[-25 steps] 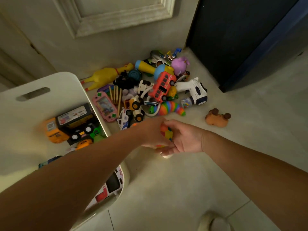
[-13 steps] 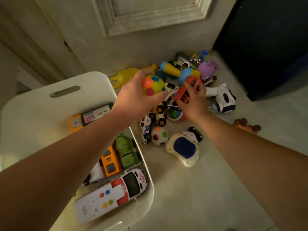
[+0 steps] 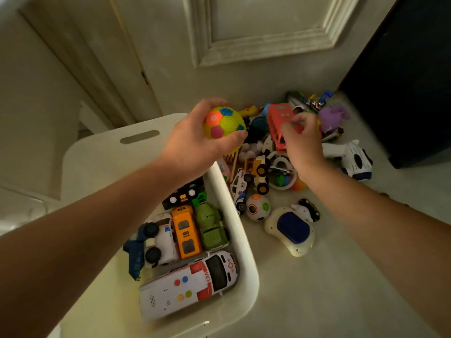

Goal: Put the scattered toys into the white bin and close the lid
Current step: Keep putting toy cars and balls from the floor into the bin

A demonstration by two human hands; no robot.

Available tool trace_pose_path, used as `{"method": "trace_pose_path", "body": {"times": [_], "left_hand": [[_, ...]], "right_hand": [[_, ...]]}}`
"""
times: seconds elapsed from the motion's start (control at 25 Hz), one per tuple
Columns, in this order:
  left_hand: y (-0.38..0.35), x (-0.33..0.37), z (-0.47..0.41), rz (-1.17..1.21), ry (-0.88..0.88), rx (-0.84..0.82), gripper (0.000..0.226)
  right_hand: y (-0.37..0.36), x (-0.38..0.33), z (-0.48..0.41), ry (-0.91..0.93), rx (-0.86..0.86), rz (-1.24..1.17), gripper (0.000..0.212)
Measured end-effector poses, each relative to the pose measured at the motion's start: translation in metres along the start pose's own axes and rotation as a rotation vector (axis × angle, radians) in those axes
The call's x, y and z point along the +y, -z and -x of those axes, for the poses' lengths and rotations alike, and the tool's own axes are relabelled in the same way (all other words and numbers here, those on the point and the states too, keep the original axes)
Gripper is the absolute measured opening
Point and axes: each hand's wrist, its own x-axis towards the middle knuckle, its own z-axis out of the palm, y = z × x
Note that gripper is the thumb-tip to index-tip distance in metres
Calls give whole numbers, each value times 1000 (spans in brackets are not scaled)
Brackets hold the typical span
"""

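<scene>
My left hand (image 3: 192, 142) grips a yellow ball with coloured patches (image 3: 223, 123), held above the far right corner of the white bin (image 3: 246, 242). The bin holds several toy vehicles, among them a white ambulance (image 3: 188, 284), an orange bus (image 3: 186, 231) and a green truck (image 3: 211, 223). My right hand (image 3: 302, 142) is shut on a red toy bus (image 3: 278, 120), lifted a little above the pile of scattered toys (image 3: 263, 172) on the floor to the right of the bin. No lid is visible.
Loose on the floor by the bin lie a small spotted ball (image 3: 258, 207), a white-and-blue controller toy (image 3: 292, 230) and a white toy plane (image 3: 351, 157). A panelled door (image 3: 256, 32) stands behind the pile, a dark cabinet (image 3: 410, 81) at the right.
My left hand has kept hold of the ball and stays over the bin's far corner. My right hand has closed on the red bus and raised it slightly. The view has shifted down.
</scene>
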Motion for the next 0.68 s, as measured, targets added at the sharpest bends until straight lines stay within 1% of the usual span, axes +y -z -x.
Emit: {"method": "trace_pose_path", "body": {"times": [0.08, 0.12, 0.2, 0.24, 0.32, 0.4, 0.44, 0.52, 0.56, 0.6, 0.64, 0.68], "left_hand": [[25, -1, 8, -66, 3, 4, 56], [39, -3, 13, -100, 4, 41, 57], [71, -8, 25, -165, -7, 157, 58], [85, -12, 32, -183, -12, 207, 58], [109, -25, 47, -172, 10, 247, 58], [125, -42, 63, -163, 61, 269, 56], [131, -51, 71, -161, 79, 309, 54], [139, -65, 81, -140, 86, 383, 52], [141, -70, 83, -143, 78, 388, 53], [142, -74, 85, -161, 63, 368, 54], [141, -76, 86, -182, 40, 335, 55], [139, -77, 86, -193, 16, 309, 55]], "right_hand": [[-2, -49, 23, 60, -125, -200, 24], [-4, -70, 36, 85, -209, -237, 30], [-16, -102, 65, 135, -373, -187, 38], [-25, -114, 81, 167, -445, -118, 37], [-48, -126, 105, 186, -596, 56, 33], [-74, -125, 114, 106, -712, 201, 36], [-90, -120, 113, 68, -749, 253, 36], [-123, -106, 108, -19, -840, 280, 25], [-140, -95, 108, -66, -915, 299, 17], [-159, -83, 111, -94, -1000, 331, 14], [-173, -68, 114, -117, -1064, 360, 20], [-186, -51, 118, -126, -1101, 391, 32]]}}
